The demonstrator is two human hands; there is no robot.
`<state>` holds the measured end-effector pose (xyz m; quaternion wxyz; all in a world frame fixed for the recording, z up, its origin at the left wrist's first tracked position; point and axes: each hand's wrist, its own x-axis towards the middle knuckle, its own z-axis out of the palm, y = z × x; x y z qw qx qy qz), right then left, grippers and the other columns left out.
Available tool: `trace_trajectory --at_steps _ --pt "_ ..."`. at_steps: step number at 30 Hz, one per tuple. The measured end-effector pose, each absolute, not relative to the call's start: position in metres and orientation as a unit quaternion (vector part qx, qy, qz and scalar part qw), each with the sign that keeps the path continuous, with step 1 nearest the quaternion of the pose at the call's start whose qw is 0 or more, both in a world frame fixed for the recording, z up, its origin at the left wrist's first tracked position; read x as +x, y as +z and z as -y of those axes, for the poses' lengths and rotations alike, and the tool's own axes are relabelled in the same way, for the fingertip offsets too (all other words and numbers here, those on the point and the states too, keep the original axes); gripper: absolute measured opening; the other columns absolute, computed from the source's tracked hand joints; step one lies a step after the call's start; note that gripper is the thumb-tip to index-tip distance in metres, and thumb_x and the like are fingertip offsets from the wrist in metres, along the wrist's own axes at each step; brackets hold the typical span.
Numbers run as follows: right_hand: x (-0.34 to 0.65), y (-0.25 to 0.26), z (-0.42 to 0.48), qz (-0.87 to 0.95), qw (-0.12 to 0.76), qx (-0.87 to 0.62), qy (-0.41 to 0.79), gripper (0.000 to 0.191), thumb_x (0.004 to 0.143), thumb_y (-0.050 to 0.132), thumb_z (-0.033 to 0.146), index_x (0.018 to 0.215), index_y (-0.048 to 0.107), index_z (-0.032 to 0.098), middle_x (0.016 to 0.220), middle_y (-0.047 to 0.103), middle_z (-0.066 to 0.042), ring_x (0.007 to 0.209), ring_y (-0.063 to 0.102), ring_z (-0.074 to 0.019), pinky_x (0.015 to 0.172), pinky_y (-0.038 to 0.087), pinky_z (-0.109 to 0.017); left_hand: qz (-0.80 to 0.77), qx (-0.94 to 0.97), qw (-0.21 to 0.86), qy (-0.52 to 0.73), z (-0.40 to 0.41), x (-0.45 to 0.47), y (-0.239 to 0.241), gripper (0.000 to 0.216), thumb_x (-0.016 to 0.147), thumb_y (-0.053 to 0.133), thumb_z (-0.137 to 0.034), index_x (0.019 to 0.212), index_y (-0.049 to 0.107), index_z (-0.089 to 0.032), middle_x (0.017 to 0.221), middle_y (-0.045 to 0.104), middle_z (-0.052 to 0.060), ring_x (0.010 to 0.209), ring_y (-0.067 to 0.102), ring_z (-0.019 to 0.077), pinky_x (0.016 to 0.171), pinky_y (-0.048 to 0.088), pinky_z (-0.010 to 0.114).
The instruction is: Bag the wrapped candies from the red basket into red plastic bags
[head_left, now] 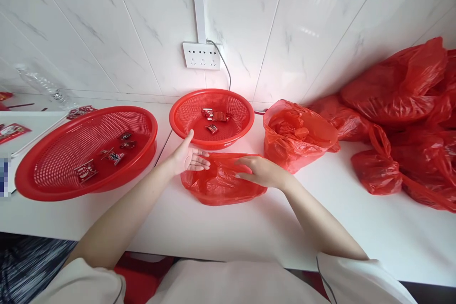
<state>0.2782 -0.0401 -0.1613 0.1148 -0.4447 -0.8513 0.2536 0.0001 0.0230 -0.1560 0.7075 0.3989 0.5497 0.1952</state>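
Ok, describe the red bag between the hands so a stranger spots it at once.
Find the white wall socket, then the round red basket below it. Just nearer the camera, the red bag lies between the left hand and the right hand. Unlike the bulkier red bags to its right, it lies low and slack.

Head-worn view, facing forward, tilted down, near the table

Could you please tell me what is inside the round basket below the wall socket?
Inside the basket lie a few small wrapped packets, most close together, one apart towards the near rim. Whatever is beneath or inside them is covered.
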Motion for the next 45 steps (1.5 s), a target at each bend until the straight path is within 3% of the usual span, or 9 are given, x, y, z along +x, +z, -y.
trace_trajectory --at_steps 2,4,7,10,18,25,36,41,45 --pt "0.271 -0.145 0.041 0.851 0.142 -0.433 0.263 0.035 0.095 0.049 0.042 0.121 0.061 0.022 0.119 0.068 -0.007 0.107 0.064 -0.0218 0.090 0.050 -0.033 -0.538 0.333 0.743 0.217 -0.034 0.001 -0.160 0.070 0.080 0.043 -0.074 0.092 0.065 -0.009 0.091 0.072 0.023 0.085 0.072 0.0296 0.068 0.058 0.032" --pt "0.264 -0.131 0.041 0.849 0.165 -0.419 0.276 0.033 0.095 0.050 0.041 0.121 0.061 0.023 0.117 0.069 -0.005 0.104 0.065 -0.0208 0.088 0.050 -0.032 -0.499 0.316 0.748 0.303 -0.040 0.004 -0.167 0.050 0.084 0.052 -0.056 0.099 0.064 -0.009 0.097 0.072 0.019 0.090 0.072 0.0269 0.075 0.059 0.029" --pt "0.255 -0.121 0.039 0.847 0.191 -0.400 0.292 0.029 0.093 0.052 0.036 0.118 0.061 0.023 0.115 0.070 -0.004 0.103 0.066 -0.0195 0.087 0.050 -0.031 -0.416 0.312 0.752 0.406 -0.041 0.013 -0.176 0.028 0.084 0.051 -0.026 0.105 0.062 -0.010 0.102 0.072 0.013 0.094 0.071 0.0213 0.089 0.056 0.030" --pt "0.246 -0.122 0.034 0.842 0.216 -0.387 0.307 0.025 0.094 0.051 0.030 0.114 0.063 0.022 0.111 0.071 -0.004 0.100 0.066 -0.0180 0.086 0.050 -0.030 -0.400 0.295 0.758 0.422 -0.034 0.020 -0.184 0.023 0.080 0.050 -0.017 0.098 0.062 -0.010 0.101 0.072 0.011 0.093 0.070 0.0199 0.090 0.057 0.031" --pt "0.242 -0.151 0.017 0.840 0.239 -0.395 0.287 0.021 0.095 0.048 0.020 0.109 0.063 0.020 0.104 0.070 -0.004 0.093 0.066 -0.0149 0.082 0.049 -0.026 -0.390 0.316 0.741 0.446 -0.010 0.027 -0.229 0.016 0.079 0.052 -0.017 0.087 0.064 -0.011 0.104 0.072 0.013 0.105 0.067 0.0238 0.091 0.055 0.036" --pt "0.254 -0.175 0.001 0.790 0.164 -0.568 0.163 0.018 0.096 0.047 0.024 0.106 0.062 0.018 0.105 0.068 -0.010 0.097 0.065 -0.0184 0.082 0.046 -0.026 -0.399 0.330 0.728 0.449 -0.006 0.029 -0.246 0.029 0.075 0.058 -0.018 0.102 0.064 -0.008 0.104 0.073 0.014 0.106 0.067 0.0297 0.091 0.055 0.041" --pt "0.257 -0.192 -0.007 0.799 0.126 -0.566 0.162 0.025 0.094 0.054 0.037 0.109 0.061 0.019 0.103 0.067 -0.010 0.098 0.064 -0.0217 0.085 0.046 -0.032 -0.399 0.333 0.759 0.392 0.000 0.031 -0.239 0.039 0.078 0.056 -0.022 0.114 0.061 -0.007 0.106 0.073 0.016 0.104 0.068 0.0322 0.086 0.056 0.040" --pt "0.248 -0.204 -0.009 0.823 0.195 -0.508 0.161 0.033 0.093 0.055 0.038 0.117 0.061 0.017 0.120 0.061 -0.013 0.112 0.059 -0.0244 0.098 0.045 -0.041 -0.423 0.343 0.745 0.386 0.000 0.030 -0.240 0.040 0.077 0.058 -0.021 0.115 0.061 -0.010 0.112 0.071 0.015 0.106 0.067 0.0308 0.088 0.055 0.041" --pt "0.237 -0.217 -0.011 0.826 0.256 -0.450 0.225 0.047 0.097 0.045 0.031 0.142 0.042 0.015 0.142 0.048 -0.017 0.130 0.050 -0.0235 0.107 0.042 -0.040 -0.428 0.376 0.736 0.365 0.000 0.028 -0.242 0.040 0.079 0.056 -0.022 0.118 0.060 -0.014 0.115 0.070 0.012 0.110 0.065 0.0292 0.092 0.054 0.042"
